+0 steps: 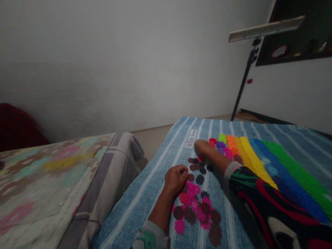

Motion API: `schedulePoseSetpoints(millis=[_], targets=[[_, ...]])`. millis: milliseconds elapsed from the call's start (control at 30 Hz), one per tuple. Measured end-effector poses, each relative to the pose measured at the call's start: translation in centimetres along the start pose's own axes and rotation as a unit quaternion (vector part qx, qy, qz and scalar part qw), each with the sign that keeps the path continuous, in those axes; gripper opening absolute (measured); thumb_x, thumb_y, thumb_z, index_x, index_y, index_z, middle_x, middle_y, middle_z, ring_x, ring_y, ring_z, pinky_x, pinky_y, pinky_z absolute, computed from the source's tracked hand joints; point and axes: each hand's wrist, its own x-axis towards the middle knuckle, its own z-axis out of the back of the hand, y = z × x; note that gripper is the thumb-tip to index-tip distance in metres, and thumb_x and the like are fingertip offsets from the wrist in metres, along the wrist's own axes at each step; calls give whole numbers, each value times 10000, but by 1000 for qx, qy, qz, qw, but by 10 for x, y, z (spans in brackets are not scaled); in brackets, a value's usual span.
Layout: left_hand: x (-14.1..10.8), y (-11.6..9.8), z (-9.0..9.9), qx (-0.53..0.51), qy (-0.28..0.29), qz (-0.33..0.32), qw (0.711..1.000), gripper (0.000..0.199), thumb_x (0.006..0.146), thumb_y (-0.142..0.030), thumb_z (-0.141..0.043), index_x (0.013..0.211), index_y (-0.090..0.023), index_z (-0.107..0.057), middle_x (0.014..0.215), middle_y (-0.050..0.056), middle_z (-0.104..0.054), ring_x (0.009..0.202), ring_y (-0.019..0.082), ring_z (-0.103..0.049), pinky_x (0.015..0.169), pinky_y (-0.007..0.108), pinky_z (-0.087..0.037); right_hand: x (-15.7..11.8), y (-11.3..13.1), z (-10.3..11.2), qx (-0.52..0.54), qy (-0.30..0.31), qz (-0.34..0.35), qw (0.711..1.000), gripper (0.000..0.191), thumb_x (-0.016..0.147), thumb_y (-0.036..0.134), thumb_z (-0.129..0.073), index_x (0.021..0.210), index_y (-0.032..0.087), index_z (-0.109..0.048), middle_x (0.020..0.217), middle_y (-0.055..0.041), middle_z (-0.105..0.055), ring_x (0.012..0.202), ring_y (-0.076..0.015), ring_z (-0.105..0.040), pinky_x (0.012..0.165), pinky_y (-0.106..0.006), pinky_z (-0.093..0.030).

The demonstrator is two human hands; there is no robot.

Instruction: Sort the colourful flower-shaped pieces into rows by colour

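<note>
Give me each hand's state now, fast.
Left hand: closed, curled; whether it holds anything cannot be told.
Right hand: closed; whether it holds anything cannot be told.

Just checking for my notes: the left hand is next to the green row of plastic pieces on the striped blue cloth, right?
Not quite: the head view shows the left hand next to the loose pink and dark pieces, not the green row. The striped blue cloth is right.

The room is dim and gray. The wall (pixel 103 62) gets darker toward the left, and the left hand (pixel 175 180) and right hand (pixel 206 150) look a little blurry.
</note>
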Motion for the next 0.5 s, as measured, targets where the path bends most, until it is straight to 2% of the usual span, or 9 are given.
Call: schedulePoseSetpoints(millis=[300,500], targets=[[-1,-2,1,1,-3,2,1000,226,749,-234,-560,845,-194,-761,700,10,-692,695,165,-629,625,240,-427,-5,-11,7,29,9,-32,999,358,933,385,-619,1231,187,-605,1241,-87,-618,1070,-219,-624,887,-420,-548],[0,-2,1,10,-1,-1,1000,224,751,-231,-560,843,-196,-761,698,9,-689,711,166,-625,617,232,-418,-12,-8,12,65,-3,-20,998,343,935,381,-617,1218,187,-612,1241,-85,-620,1082,-220,-620,903,-431,-542]])
